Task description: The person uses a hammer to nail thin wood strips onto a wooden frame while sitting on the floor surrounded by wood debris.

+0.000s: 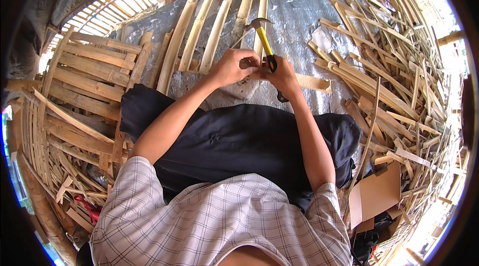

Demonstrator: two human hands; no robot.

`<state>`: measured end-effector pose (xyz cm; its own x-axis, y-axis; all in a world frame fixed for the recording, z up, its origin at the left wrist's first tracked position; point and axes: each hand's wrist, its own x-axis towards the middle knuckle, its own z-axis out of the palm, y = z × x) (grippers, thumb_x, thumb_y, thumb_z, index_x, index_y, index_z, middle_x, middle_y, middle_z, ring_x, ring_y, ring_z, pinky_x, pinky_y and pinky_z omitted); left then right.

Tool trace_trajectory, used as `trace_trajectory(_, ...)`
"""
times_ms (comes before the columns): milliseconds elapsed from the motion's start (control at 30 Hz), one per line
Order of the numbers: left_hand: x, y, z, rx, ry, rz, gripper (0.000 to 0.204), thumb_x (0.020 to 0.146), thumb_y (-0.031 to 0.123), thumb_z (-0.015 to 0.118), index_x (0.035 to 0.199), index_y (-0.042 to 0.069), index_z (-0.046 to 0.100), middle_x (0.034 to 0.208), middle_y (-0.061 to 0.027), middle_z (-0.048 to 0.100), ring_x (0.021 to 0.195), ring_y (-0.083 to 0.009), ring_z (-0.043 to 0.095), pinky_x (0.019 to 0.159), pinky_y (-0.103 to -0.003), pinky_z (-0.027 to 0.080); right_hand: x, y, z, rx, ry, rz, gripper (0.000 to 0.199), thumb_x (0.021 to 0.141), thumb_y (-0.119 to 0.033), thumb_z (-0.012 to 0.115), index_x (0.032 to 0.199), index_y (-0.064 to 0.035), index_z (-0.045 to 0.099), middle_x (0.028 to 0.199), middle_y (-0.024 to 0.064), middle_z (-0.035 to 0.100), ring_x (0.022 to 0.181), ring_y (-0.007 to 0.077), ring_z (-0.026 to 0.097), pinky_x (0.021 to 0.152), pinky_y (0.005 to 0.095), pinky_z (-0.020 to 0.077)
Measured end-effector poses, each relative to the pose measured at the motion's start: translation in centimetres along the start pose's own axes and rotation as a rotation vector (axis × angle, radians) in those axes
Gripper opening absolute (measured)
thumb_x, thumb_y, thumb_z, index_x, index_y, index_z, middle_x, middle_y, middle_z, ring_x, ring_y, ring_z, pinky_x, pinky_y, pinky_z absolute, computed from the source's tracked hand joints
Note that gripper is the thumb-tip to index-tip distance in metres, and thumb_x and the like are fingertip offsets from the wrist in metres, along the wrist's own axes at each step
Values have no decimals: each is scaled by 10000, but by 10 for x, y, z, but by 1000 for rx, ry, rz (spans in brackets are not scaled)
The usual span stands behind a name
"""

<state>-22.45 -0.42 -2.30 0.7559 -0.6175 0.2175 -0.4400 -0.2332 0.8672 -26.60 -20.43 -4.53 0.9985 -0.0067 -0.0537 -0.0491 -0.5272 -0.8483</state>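
My right hand [282,74] grips a claw hammer [263,39] by its yellow and black handle, the metal head pointing away from me. My left hand [233,65] is closed right beside it, fingertips pinched together against the right hand; something small may sit between them, but I cannot tell what. Both hands hover over a flat bamboo slat [312,83] that lies crosswise on a grey sheet [299,21]. My crossed legs in dark trousers [234,141] fill the space below the hands.
Several long split bamboo strips [195,31] lie side by side on the grey sheet ahead. A curved slatted bamboo frame [87,74] stands at the left. A heap of bamboo offcuts [394,76] covers the right. A brown cardboard piece [376,193] lies at lower right.
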Motion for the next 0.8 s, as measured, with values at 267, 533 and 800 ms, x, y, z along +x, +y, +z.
trace_trajectory(267,-1,-9,2,-14,59,-17,357,821,-13,768,1061,33,507,924,-95,734,912,-176,727,799,-325,570,-5,-6,-2,-52,57,-41,314,763,-170,841,842,45,626,802,240,680,776,423,680,698,447,514)
trace_trajectory(533,-8,-15,-3,-103,47,-167,405,828,-3,764,1054,56,434,947,-102,738,930,-175,728,807,-323,578,-62,-58,-31,247,43,125,250,1008,-164,604,936,72,568,752,259,629,714,488,595,644,481,452)
trace_trajectory(800,-3,-16,0,-84,57,-94,404,816,31,773,1040,47,438,928,-114,745,918,-183,749,808,-321,584,-123,-55,-45,-277,88,-34,262,1014,-189,603,1031,73,601,803,261,638,720,446,593,653,474,444)
